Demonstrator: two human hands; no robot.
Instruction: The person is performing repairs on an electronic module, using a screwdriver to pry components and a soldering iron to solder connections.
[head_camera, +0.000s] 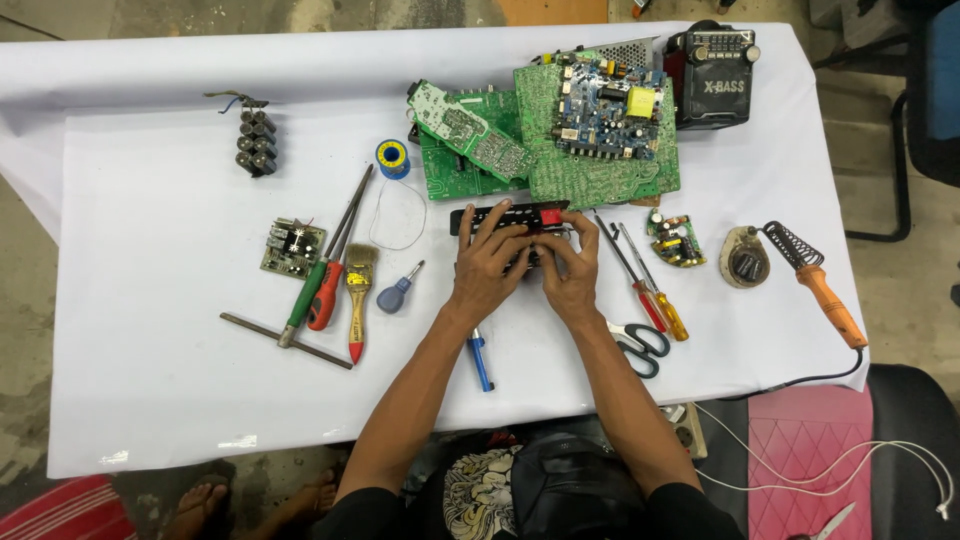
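Both my hands meet at the middle of the white table (150, 330) on a long black electronic panel (470, 217) with a red part at its right end. My left hand (488, 268) grips the panel's left and middle, fingers curled over its top edge. My right hand (572, 270) holds its right portion, fingers pressed against the front. A blue-handled tool (481, 362) lies on the cloth under my left forearm. Scissors (640, 345) lie just right of my right wrist.
Green circuit boards (560, 140) are stacked behind the panel, with a black radio (715, 75) at the back right. Screwdrivers and a brush (335, 280) lie to the left, a solder spool (392, 157), a battery pack (256, 140), and a soldering iron (825, 295) on its stand at right.
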